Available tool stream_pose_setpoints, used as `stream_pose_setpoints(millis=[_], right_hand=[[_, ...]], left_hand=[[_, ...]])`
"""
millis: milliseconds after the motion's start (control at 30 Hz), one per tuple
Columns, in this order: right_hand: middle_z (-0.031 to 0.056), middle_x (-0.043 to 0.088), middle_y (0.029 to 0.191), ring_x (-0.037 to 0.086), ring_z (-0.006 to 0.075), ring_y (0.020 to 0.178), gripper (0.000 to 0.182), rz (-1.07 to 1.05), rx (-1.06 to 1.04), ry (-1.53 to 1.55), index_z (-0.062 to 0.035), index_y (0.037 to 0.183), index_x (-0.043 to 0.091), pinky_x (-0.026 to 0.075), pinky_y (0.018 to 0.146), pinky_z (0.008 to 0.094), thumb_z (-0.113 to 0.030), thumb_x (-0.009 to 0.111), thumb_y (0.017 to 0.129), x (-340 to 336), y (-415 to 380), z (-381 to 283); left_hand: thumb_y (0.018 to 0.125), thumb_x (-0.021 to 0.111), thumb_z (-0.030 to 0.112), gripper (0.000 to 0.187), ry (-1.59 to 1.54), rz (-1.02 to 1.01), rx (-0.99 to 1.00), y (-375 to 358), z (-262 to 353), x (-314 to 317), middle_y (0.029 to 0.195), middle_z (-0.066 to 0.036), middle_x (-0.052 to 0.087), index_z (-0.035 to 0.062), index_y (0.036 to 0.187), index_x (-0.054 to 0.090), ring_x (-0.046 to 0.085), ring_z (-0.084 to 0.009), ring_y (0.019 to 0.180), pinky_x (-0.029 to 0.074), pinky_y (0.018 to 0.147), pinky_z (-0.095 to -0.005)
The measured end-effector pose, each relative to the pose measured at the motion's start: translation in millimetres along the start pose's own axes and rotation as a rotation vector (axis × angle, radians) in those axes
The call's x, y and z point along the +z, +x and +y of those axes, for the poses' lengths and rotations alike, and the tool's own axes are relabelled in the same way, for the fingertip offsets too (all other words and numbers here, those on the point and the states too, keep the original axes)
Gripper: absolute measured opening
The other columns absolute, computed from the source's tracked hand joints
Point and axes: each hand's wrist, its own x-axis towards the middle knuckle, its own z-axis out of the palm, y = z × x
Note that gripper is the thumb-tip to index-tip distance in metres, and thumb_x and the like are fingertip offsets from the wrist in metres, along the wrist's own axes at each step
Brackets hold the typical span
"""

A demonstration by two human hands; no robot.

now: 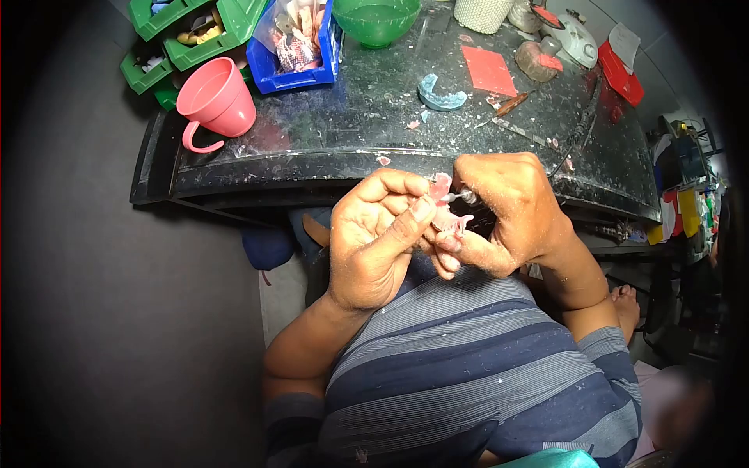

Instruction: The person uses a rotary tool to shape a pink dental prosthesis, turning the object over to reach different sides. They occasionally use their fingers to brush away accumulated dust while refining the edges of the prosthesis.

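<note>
Just in front of the bench edge, my left hand (370, 238) pinches a pink denture base (441, 187) between thumb and fingertips. Its lower edge looks ragged, with pale dust on it. My right hand (515, 207) is closed around a rotary handpiece (468, 196), whose metal tip meets the right side of the denture base. Most of the handpiece is hidden in the fist. The right thumb braces below the pink piece, close to the left fingertips. White dust speckles both hands.
The dusty black bench (335, 125) holds a pink mug (218, 97), a blue bin (292, 78), a green bowl (377, 23), a blue arch-shaped piece (441, 95), a red sheet (489, 70) and a knife (511, 104). Green bins (191, 53) stand back left. A dark cord (581, 129) runs along the right.
</note>
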Motion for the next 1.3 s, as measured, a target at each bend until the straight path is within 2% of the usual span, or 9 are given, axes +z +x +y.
stream_pose_setpoints(millis=[233,300,433,500,933,1300], right_hand=[[0.012,0.051,0.057,0.053,0.0317,0.047,0.048,0.007,-0.017,0.016,-0.0054,0.068,0.051,0.041,0.045,0.0395,-0.04,0.083,0.077,3.9,0.0,-0.7],[0.0116,0.05,0.057,0.053,0.0315,0.047,0.047,0.057,-0.006,0.036,-0.0055,0.068,0.051,0.041,0.045,0.0395,-0.039,0.084,0.076,2.0,1.5,-2.1],[0.0116,0.051,0.057,0.053,0.0314,0.047,0.047,0.02,-0.02,0.024,-0.0058,0.067,0.051,0.041,0.045,0.0396,-0.038,0.084,0.074,4.4,-0.6,-0.3],[0.0115,0.05,0.057,0.053,0.0314,0.047,0.048,0.025,-0.039,0.016,-0.0061,0.067,0.051,0.041,0.045,0.0395,-0.039,0.085,0.074,5.4,-1.3,0.7],[0.0096,0.053,0.057,0.054,0.0286,0.046,0.045,-0.004,-0.042,-0.029,-0.0061,0.069,0.054,0.041,0.044,0.0384,-0.038,0.084,0.076,-2.2,1.6,1.4],[0.0098,0.052,0.057,0.055,0.0296,0.047,0.043,-0.001,-0.036,-0.037,-0.0065,0.068,0.054,0.042,0.044,0.0382,-0.038,0.084,0.075,3.9,-3.5,0.6]], left_hand=[[0.107,0.054,0.004,0.02,0.02,0.045,0.001,0.1,0.3,2.3,0.094,-0.022,0.069,-0.0077,0.123,0.052,0.072,-0.0226,0.071,0.065,0.055,-0.0379],[0.107,0.054,0.004,0.022,0.019,-0.003,0.023,0.3,0.1,1.4,0.095,-0.022,0.069,-0.009,0.124,0.052,0.072,-0.0232,0.072,0.065,0.055,-0.0377],[0.106,0.054,0.004,0.023,0.04,-0.022,0.024,0.8,0.6,-0.3,0.094,-0.022,0.07,-0.0095,0.124,0.052,0.073,-0.0242,0.071,0.065,0.055,-0.0377],[0.106,0.055,0.005,0.023,0.009,0.022,0.012,0.2,-0.4,2.2,0.093,-0.021,0.07,-0.0099,0.124,0.052,0.073,-0.0245,0.07,0.065,0.055,-0.0374],[0.106,0.056,0.004,0.02,0.089,-0.004,0.022,1.1,-2.7,-1.6,0.093,-0.02,0.07,-0.0086,0.121,0.054,0.072,-0.022,0.07,0.065,0.055,-0.0365],[0.106,0.056,0.003,0.02,0.158,-0.003,0.039,1.9,-3.0,-3.3,0.096,-0.021,0.07,-0.0095,0.121,0.054,0.072,-0.0212,0.072,0.065,0.056,-0.036]])
